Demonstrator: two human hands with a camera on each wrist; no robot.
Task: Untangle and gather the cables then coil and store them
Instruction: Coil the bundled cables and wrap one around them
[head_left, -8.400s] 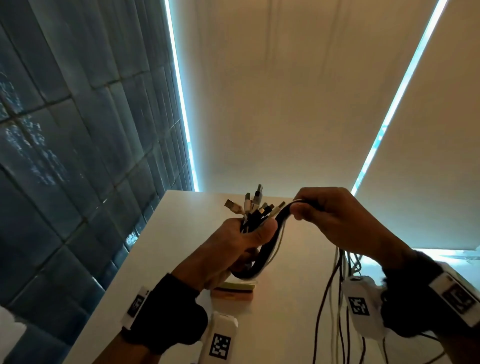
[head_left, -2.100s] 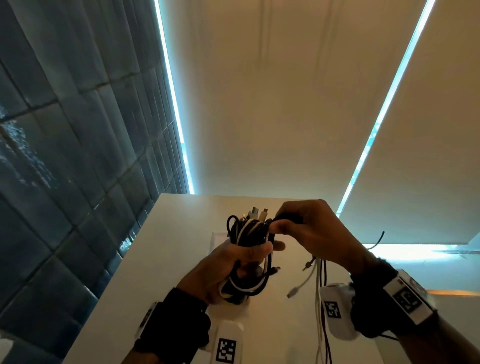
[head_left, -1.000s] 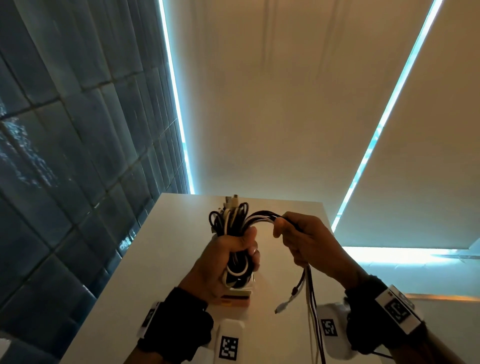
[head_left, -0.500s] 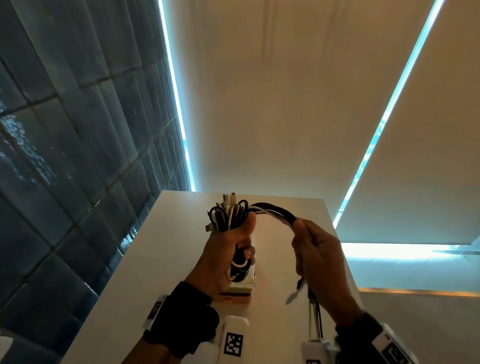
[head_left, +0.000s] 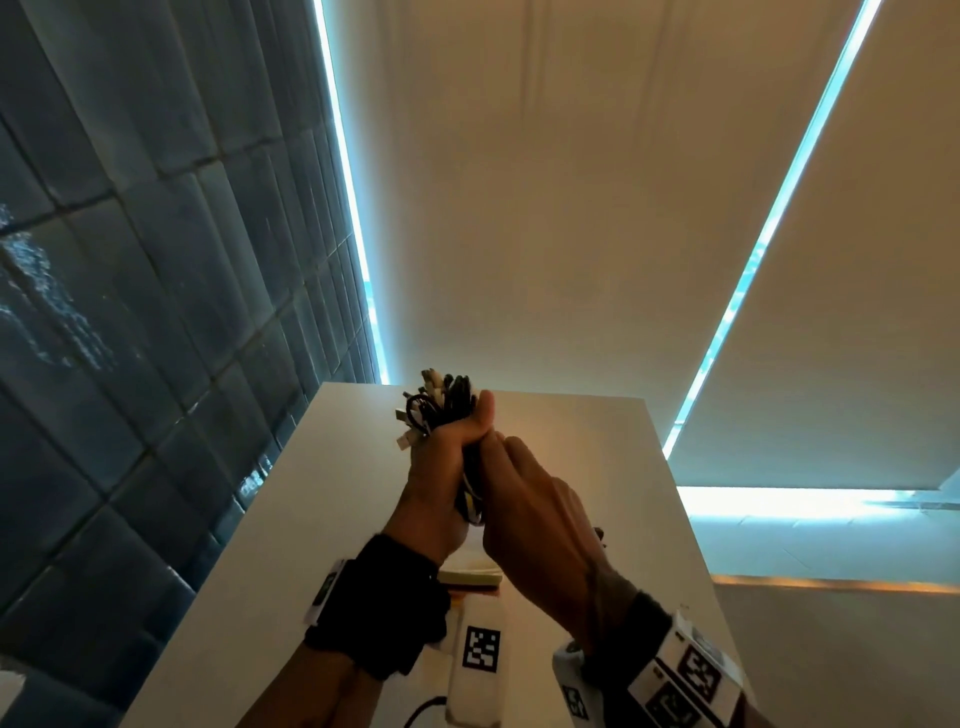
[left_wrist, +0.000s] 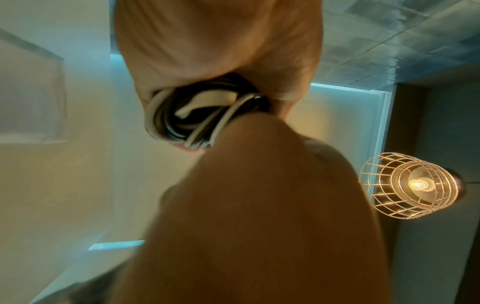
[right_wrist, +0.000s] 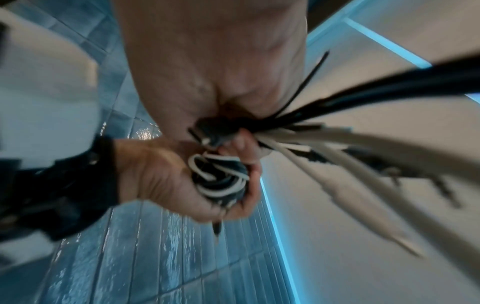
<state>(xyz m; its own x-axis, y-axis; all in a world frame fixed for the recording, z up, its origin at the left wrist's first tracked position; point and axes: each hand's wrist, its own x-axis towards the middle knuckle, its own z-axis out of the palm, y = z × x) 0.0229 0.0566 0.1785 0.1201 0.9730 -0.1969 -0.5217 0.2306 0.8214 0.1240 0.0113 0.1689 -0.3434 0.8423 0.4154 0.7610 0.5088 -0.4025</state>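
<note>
A bundle of black and white cables (head_left: 439, 410) stands up from my left hand (head_left: 457, 452), which grips it in a fist above the white table (head_left: 582, 467). Loops and plugs stick out above the thumb. The left wrist view shows the coil's (left_wrist: 192, 117) lower turns inside the left palm. My right hand (head_left: 498, 457) is pressed against the left one, its fingers curled round the loose cable tails (right_wrist: 337, 127). Those tails stream away to the right in the right wrist view, just above the coil (right_wrist: 221, 179) in my left hand (right_wrist: 168, 181).
A small pale box (head_left: 470, 577) lies on the table under my hands. A dark tiled wall (head_left: 156, 364) runs along the table's left side. A wire-cage lamp (left_wrist: 410, 185) glows in the left wrist view.
My right hand has moved left and now touches the left fist. The arc of cable that spanned the two hands is gone. The left hand has kept its grip on the bundle.
</note>
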